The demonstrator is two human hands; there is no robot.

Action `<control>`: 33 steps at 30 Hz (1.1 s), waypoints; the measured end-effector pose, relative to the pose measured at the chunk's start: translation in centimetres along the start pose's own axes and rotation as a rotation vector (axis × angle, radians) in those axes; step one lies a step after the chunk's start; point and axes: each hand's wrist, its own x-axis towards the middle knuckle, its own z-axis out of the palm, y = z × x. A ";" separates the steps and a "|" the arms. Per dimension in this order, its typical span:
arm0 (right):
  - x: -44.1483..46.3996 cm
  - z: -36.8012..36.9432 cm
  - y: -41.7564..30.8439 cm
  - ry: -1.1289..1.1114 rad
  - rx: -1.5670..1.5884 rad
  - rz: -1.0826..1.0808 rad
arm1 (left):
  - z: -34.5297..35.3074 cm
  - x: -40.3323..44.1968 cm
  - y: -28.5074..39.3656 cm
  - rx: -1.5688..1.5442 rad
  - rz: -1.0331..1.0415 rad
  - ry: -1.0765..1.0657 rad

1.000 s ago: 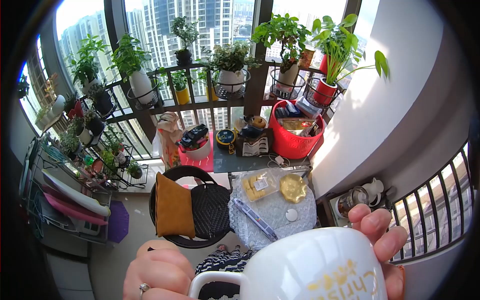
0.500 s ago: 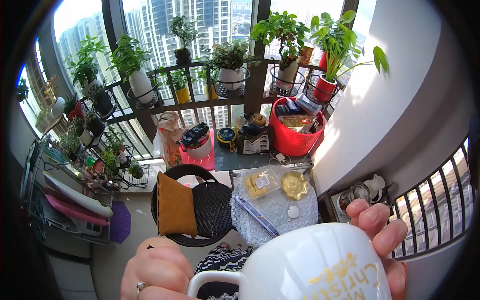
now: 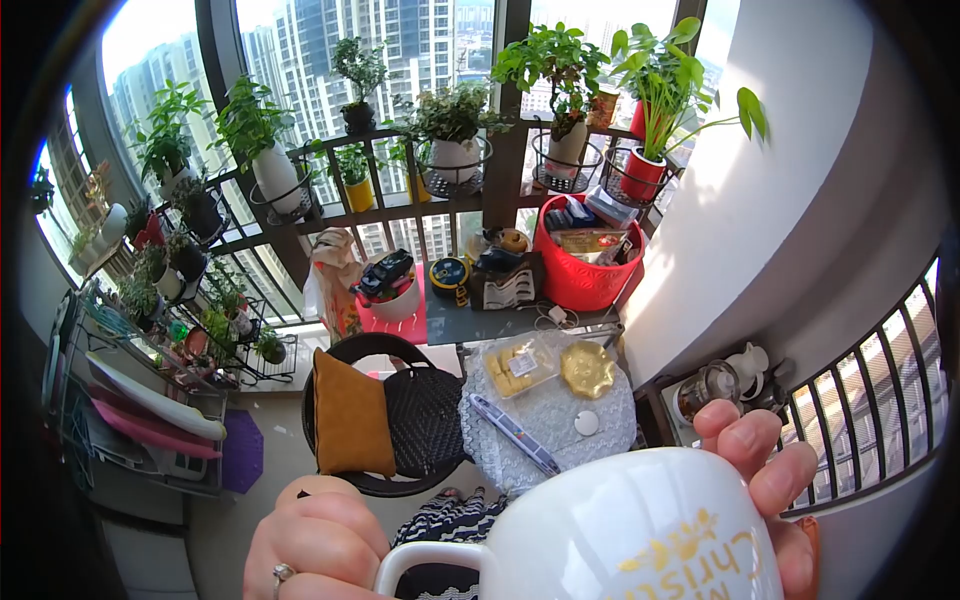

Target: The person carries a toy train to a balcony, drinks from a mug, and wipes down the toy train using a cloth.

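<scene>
Close in front of me is a white mug (image 3: 600, 530), tilted on its side, with gold printing that reads partly "Christ" upside down. My left hand (image 3: 315, 540), wearing a ring, is closed at the mug's handle on the left. On the other side, my right hand (image 3: 770, 480) has its fingers curled around the mug's right end. The lower part of the mug is cut off by the frame's bottom edge.
Beyond the mug stands a small table with a lace cloth (image 3: 505, 450), holding a clear food box (image 3: 520, 366), a gold dish (image 3: 587, 369) and a long patterned case (image 3: 513, 432). A black wicker chair (image 3: 428, 425) with a brown cushion (image 3: 352, 412) is beside it. Potted plants line the railing.
The view has shifted very slightly, so the background sits a little differently. Both hands keep their hold on the mug, which has barely moved.
</scene>
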 end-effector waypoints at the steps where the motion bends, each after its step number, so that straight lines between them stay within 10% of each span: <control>1: 0.0 0.0 -0.1 0.001 0.008 0.004 | 0.0 -0.1 0.2 0.015 -0.018 0.011; 33: -0.5 1.2 -0.7 0.078 0.058 0.113 | 0.9 -0.3 -0.4 -0.197 -0.014 0.101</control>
